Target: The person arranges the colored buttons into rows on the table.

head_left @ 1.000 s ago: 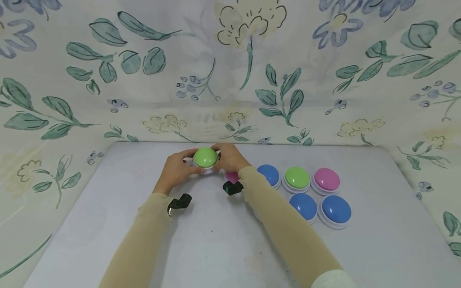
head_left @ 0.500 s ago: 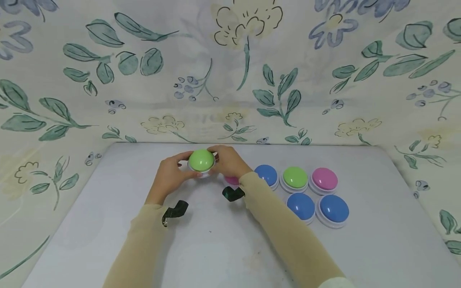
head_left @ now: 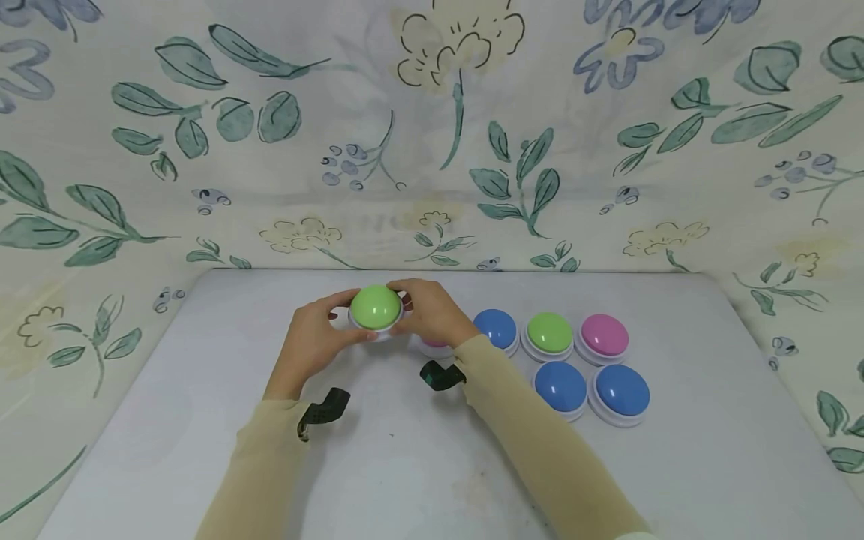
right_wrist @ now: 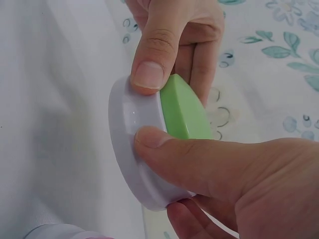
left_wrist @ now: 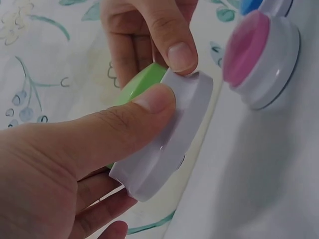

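Observation:
Both hands hold one push button with a green domed top and a white round base, raised above the white table. My left hand grips its left side, thumb on the near edge of the base. On the opposite side my right hand pinches the base between thumb and fingers. The wrist views show both thumbs lying on the white base, with the fingers partly hidden behind it. A pink push button stands on the table below the right hand, mostly covered by it in the head view.
To the right, several more push buttons stand in two rows: blue, green and pink behind, blue and another blue one in front. Floral cloth encloses the table at the back and sides.
Both hands have brought the green push button slightly left and nearer the body. The pink button by the right hand has stayed on the table, and the view has shifted a little.

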Available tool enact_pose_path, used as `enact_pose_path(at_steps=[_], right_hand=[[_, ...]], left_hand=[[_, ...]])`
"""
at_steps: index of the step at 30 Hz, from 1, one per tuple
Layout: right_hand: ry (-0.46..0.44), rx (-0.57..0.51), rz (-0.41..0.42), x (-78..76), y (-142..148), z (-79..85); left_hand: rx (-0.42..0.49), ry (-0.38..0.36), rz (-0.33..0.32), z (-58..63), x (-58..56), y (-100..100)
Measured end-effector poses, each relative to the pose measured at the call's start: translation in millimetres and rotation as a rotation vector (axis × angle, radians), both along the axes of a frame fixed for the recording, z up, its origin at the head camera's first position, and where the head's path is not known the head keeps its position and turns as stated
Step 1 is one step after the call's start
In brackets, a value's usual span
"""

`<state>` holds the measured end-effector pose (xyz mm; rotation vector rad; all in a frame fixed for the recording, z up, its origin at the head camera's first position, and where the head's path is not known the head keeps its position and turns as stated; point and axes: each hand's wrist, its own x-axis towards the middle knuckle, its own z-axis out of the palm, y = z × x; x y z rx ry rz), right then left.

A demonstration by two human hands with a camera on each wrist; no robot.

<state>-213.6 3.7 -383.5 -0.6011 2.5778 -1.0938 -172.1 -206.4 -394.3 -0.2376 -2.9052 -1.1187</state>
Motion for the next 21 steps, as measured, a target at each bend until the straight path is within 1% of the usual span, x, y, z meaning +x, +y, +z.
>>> enact_pose_path(at_steps=[9, 14, 21], right_hand=[[0.02, -0.015, 0.0, 13.7, 8, 1.3], [0.041, -0.024, 0.002, 21.6, 11, 2.0], [0.081, -0.037, 0.01, 31.8, 18, 2.6]], left_hand=[[-0.015, -0.017, 0.02, 5.3, 14.1, 8], [-0.014, -0.015, 0.014, 8.8, 21.1, 12], [-0.018, 0.0, 0.003, 8.8, 29.0, 17]])
